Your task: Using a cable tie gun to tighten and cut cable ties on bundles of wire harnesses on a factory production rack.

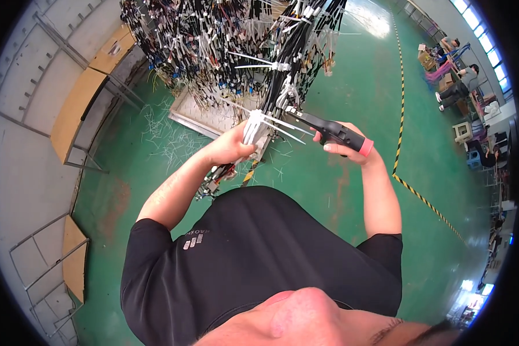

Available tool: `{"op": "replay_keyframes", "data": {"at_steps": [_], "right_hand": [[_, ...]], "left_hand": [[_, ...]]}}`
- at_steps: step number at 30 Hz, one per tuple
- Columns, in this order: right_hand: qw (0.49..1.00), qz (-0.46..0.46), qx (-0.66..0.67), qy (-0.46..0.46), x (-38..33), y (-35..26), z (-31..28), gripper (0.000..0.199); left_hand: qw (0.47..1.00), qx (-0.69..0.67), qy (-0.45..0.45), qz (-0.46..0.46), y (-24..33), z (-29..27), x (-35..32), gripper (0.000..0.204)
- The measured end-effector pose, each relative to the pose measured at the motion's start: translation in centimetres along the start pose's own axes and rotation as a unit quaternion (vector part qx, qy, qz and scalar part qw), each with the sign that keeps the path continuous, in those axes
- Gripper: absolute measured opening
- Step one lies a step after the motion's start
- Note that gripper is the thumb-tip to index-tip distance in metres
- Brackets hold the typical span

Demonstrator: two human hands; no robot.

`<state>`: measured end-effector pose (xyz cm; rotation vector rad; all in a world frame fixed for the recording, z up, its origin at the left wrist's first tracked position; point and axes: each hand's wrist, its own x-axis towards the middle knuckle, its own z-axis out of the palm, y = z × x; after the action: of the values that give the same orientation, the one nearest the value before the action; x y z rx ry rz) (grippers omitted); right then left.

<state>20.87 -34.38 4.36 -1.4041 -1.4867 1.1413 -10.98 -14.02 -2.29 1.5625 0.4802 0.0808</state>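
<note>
The left hand [232, 147] is closed around a bunch of white cable ties [254, 128], whose loose tails stick out toward the right. Just beside it, the right hand [346, 149] grips a black cable-tie gun [327, 129] with a pink butt end, its nose touching the black wire bundle [294, 63] where the ties sit. That bundle belongs to a large wiring harness [213, 40] of dark wires, white ties and small connectors hanging above a tilted board [193, 112]. Cut tie ends [161, 138] litter the green floor [352, 196]. Farther right runs a yellow-black floor stripe [400, 115], and well beyond it seated people [458, 86] work.
</note>
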Motion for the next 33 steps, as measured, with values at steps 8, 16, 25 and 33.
{"op": "replay_keyframes", "data": {"at_steps": [8, 16, 25, 33], "right_hand": [[0.994, -0.045, -0.078, -0.058, 1.9, 0.0, 0.9, 0.035], [0.995, -0.074, -0.014, -0.064, 2.9, 0.8, 1.8, 0.040], [0.975, -0.101, -0.196, -0.040, 2.8, -1.0, 4.0, 0.044], [0.981, -0.067, -0.172, 0.066, 1.8, 1.4, 6.4, 0.030]], "left_hand": [[0.998, 0.064, 0.025, 0.001, 2.8, -1.0, -2.3, 0.074], [0.997, 0.075, 0.005, -0.012, 3.8, -1.3, -3.2, 0.064], [0.970, 0.224, 0.095, 0.003, 3.9, -0.3, -3.1, 0.055], [0.939, 0.320, 0.125, 0.001, 4.6, 0.6, -3.2, 0.043]]}}
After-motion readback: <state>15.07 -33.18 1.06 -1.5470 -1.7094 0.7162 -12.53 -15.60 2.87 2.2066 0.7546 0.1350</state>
